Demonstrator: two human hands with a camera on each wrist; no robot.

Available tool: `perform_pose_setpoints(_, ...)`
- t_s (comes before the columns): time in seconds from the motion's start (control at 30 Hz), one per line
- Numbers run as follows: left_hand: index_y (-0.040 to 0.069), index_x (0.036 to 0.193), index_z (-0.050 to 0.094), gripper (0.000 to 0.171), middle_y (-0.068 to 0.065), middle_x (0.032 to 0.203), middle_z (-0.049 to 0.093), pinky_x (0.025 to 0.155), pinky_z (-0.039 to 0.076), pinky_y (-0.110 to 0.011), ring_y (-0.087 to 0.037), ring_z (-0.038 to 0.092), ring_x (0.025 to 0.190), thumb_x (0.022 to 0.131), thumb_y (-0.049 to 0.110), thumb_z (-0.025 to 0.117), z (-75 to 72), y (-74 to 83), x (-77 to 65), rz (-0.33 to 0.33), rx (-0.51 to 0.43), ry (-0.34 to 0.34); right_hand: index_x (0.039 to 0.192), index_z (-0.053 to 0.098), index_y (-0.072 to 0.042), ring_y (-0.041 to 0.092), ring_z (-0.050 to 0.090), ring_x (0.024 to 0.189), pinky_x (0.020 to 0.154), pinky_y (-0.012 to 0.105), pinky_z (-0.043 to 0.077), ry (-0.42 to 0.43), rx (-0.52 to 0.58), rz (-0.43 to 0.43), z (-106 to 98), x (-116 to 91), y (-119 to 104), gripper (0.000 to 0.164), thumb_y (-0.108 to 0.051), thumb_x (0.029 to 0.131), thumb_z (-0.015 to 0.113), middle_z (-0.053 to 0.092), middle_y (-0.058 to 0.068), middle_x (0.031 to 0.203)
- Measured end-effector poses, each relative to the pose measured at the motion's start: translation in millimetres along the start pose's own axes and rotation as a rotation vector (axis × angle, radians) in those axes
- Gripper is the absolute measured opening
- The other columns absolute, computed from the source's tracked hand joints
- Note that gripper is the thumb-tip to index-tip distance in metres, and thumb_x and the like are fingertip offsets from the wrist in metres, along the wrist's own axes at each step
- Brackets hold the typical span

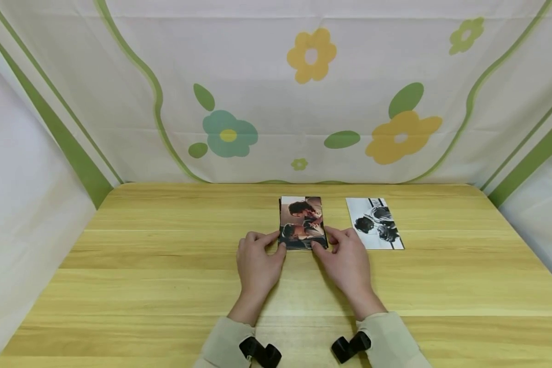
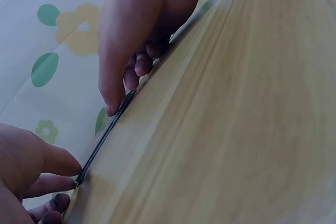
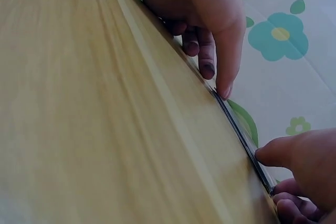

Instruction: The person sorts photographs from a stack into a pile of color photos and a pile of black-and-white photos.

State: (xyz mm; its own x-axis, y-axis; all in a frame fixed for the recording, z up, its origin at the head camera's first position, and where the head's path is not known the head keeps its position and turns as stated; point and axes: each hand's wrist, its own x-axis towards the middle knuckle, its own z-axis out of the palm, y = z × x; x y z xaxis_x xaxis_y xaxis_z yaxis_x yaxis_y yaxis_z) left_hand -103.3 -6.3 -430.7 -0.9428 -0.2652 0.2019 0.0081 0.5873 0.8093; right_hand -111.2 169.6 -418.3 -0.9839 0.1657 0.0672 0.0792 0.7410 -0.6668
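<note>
A small stack of photo cards (image 1: 301,217) lies on the table in the head view, its top card showing two people in warm brown tones. At its left near corner my left hand (image 1: 259,260) holds the edge between thumb and index finger. My right hand (image 1: 347,260) pinches the right near corner in the same way. Both wrist views show the stack edge-on as a thin dark line, with a thumb at each end. To the right, apart from the stack, lies a black-and-white photo card (image 1: 376,225). Its left edge is close to my right hand.
The wooden table (image 1: 165,286) reaches back to a white cloth wall (image 1: 267,61) printed with flowers and green lines. Cloth also hangs at both sides. Black wrist straps (image 1: 259,352) sit over the beige sleeves (image 1: 388,337).
</note>
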Motion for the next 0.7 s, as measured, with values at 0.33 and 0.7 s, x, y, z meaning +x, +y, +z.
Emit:
perform_pose_setpoints(0.33,0.010,0.114,0.085,0.026,-0.012,0.099,0.068,0.088,0.044,-0.051,-0.030,0.056,0.092,0.088,0.012,0.083,-0.2,-0.3,0.0,0.009,0.010,0.006,0.141,0.071,-0.006,0.019,0.056,0.083,0.074,0.033,0.043,0.023,0.013,-0.009,3.3,-3.2,-1.4,0.057,-0.031,0.091,0.084,0.064,0.010,0.110)
perform_pose_setpoints(0.7,0.011,0.114,0.086,0.026,-0.010,0.099,0.069,0.086,0.044,-0.048,-0.028,0.056,0.092,0.088,0.012,0.084,-0.1,-0.8,0.5,-0.008,0.000,0.006,0.143,0.070,-0.008,0.019,0.056,0.085,0.075,0.032,0.042,0.021,0.029,-0.001,4.9,-3.7,-0.9,0.059,-0.031,0.091,0.084,0.063,0.009,0.112)
